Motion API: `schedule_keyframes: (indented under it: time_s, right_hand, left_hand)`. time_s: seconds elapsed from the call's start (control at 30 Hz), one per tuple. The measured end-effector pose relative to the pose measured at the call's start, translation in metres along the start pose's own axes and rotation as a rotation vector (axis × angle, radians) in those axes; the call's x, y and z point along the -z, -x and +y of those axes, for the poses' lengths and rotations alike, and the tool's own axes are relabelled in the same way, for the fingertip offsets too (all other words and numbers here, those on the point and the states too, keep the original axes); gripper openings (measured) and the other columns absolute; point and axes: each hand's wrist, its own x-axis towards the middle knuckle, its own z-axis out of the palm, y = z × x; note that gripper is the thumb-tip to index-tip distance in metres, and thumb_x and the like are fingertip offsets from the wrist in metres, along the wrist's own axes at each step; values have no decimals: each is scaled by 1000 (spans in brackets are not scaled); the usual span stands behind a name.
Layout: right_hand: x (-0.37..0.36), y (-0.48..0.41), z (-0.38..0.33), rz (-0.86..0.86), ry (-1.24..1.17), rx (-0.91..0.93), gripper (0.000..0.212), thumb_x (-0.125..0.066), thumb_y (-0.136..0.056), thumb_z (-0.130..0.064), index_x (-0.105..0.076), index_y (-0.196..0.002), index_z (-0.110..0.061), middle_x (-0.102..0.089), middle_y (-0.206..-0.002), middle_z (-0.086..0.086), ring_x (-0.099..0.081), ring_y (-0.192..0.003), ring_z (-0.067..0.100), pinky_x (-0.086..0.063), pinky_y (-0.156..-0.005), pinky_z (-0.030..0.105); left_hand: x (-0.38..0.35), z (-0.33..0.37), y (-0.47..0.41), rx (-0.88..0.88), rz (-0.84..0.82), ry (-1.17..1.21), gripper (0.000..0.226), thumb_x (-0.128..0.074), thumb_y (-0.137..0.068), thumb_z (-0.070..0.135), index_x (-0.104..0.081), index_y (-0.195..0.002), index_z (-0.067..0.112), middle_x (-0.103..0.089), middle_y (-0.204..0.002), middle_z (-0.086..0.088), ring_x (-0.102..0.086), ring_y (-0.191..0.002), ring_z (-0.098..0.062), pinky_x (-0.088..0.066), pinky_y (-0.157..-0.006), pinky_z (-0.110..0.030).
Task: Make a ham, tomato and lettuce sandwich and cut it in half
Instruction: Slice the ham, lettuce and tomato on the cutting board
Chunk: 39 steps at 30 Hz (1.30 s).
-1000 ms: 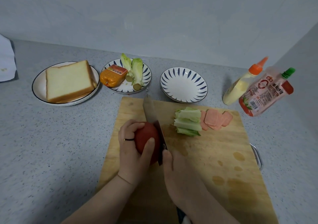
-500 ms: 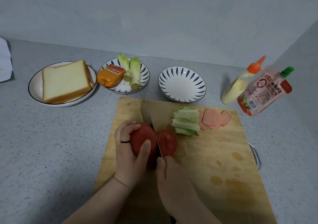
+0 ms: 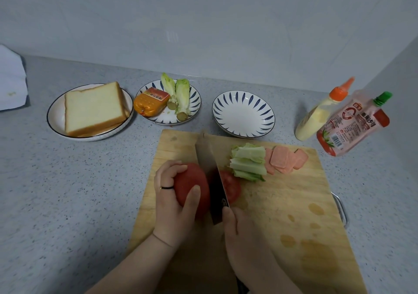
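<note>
A second ago the knife (image 3: 207, 158) was only biting into the tomato (image 3: 191, 186). Now a slice (image 3: 231, 188) has come away and lies flat, cut face up, just right of the blade. It has lain much the same for the last half second, with the blade still down between slice and tomato.

The tomato is a dull red oval with smooth skin. It sits on the left part of the board (image 3: 282, 203), its right side against the blade. Its long axis runs away from the person, roughly parallel to the blade. The knife is broad and steel-grey, its tip pointing to the board's far edge and leaning a little left.

The left hand (image 3: 174, 205) grips the tomato, fingers (image 3: 172, 169) curled over its far end and thumb laid on top. A dark ring shows on one finger. The right hand (image 3: 244, 244) is clenched round the knife's handle, which it hides, with the forefinger up by the blade's heel.

Cut lettuce (image 3: 248, 161) and ham (image 3: 286, 160) lie touching at the far side of the board. Bread (image 3: 93, 108) sits on a plate (image 3: 53, 118) on the bench (image 3: 67, 203), far left.
</note>
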Motion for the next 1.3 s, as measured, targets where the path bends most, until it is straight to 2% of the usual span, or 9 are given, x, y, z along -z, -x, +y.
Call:
schedule_keyframes:
  time_s: [0.07,0.13,0.23,0.37,0.43,0.5,0.97,1.17,1.3]
  right_hand:
    - [4,1,-2,-13,-42,-4,34,-24,-97,-36,-46,-72,-28,-50,-66,-9,-47,-61,3,-35,-58,18]
    - [10,6,-6,-21,-96,1,36,-25,-97,-36,-46,-69,-26,-48,-60,-6,-45,-53,4,-33,-56,20]
    - [20,14,-16,-29,-152,25,37,-25,-96,-38,-47,-69,-25,-49,-51,-3,-45,-39,5,-31,-49,20]
    - [33,23,-29,-13,-182,56,38,-26,-96,-35,-43,-62,-26,-51,-39,-10,-45,-32,3,-31,-41,12]
    - [37,26,-33,-9,-186,64,39,-26,-96,-33,-43,-62,-24,-50,-37,-9,-43,-31,4,-31,-39,11]
    - [39,27,-37,-1,-180,70,40,-27,-96,-31,-42,-60,-21,-48,-36,-9,-42,-30,4,-30,-38,10]
    - [40,33,-48,-41,-169,48,39,-26,-95,-34,-41,-61,-20,-45,-37,-5,-37,-26,6,-32,-35,14]
    - [39,31,-49,-56,-122,48,39,-24,-94,-38,-42,-63,-21,-44,-43,-1,-38,-28,7,-34,-40,18]
    - [41,30,-51,-76,-153,27,40,-24,-93,-38,-40,-62,-19,-44,-41,-1,-36,-26,7,-32,-35,18]
  left_hand:
    - [0,0,0,-18,4,-2,40,-48,-74,52,-41,-102,24,-41,-109,-11,-43,-101,-27,-33,-84,-21]
    - [0,-1,0,-31,10,3,48,-39,-76,70,-40,-101,29,-41,-109,-11,-43,-101,-25,-33,-84,-21]
    - [1,-2,1,-32,10,4,47,-33,-75,74,-37,-102,36,-41,-109,-9,-43,-99,-24,-34,-84,-21]
    - [2,-4,0,-41,4,5,37,-41,-77,64,-37,-102,37,-42,-105,0,-42,-100,-12,-35,-86,-11]
    - [1,-4,1,-40,1,10,28,-43,-75,46,-37,-101,37,-40,-108,11,-41,-100,-11,-35,-85,-14]
    - [1,-3,1,-45,3,16,27,-42,-74,40,-37,-101,38,-37,-110,16,-40,-102,-8,-33,-82,-19]
    - [1,-5,1,-62,2,31,29,-42,-74,38,-36,-102,36,-37,-111,15,-39,-104,-5,-35,-83,-24]
    - [1,-6,1,-61,8,17,30,-43,-74,38,-37,-103,30,-36,-112,15,-39,-103,-4,-35,-83,-22]
    - [1,-6,1,-67,10,18,30,-43,-74,36,-39,-103,26,-37,-112,14,-39,-104,-5,-35,-84,-23]
